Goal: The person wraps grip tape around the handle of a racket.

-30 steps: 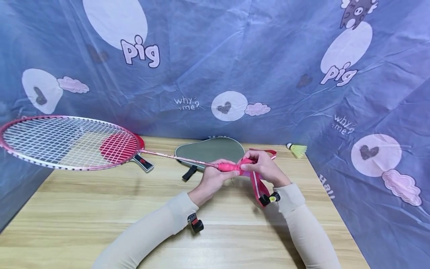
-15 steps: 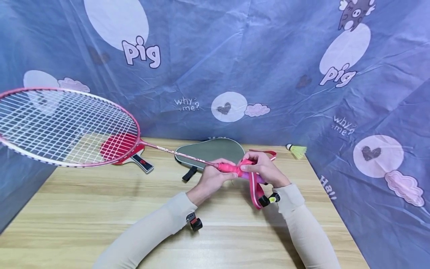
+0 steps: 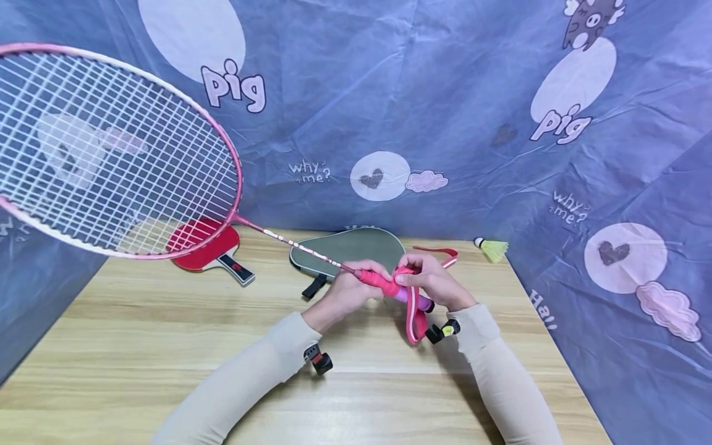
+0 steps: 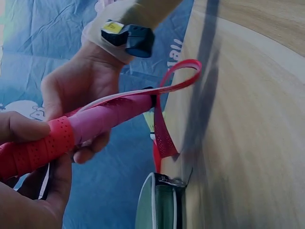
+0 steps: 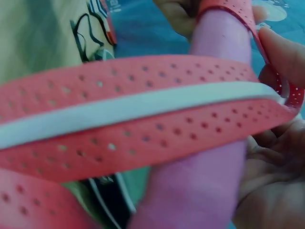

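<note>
A badminton racket (image 3: 286, 240) is held in the air, its strung head up at the left and its handle toward the right. My left hand (image 3: 347, 295) grips the handle where red perforated grip tape (image 4: 35, 150) is wound round it. Beyond the winding, the purple handle (image 4: 102, 119) lies bare down to its black end. My right hand (image 3: 436, 278) pinches the tape at the edge of the winding. From there a loose length of grip tape (image 5: 119, 114), with a white strip along its middle, loops across the handle and hangs below it.
Behind the racket head, a red table tennis bat (image 3: 206, 250) lies on the wooden table (image 3: 267, 395). A grey-green bat case (image 3: 347, 247) lies at the back, behind my hands. A yellow shuttlecock (image 3: 493, 250) sits at the back right. A blue printed cloth (image 3: 473, 105) hangs behind.
The racket head has swung upward and the butt end has tipped down, baring more purple handle. My left hand has shifted slightly left; the tape loop hangs a little further left.
</note>
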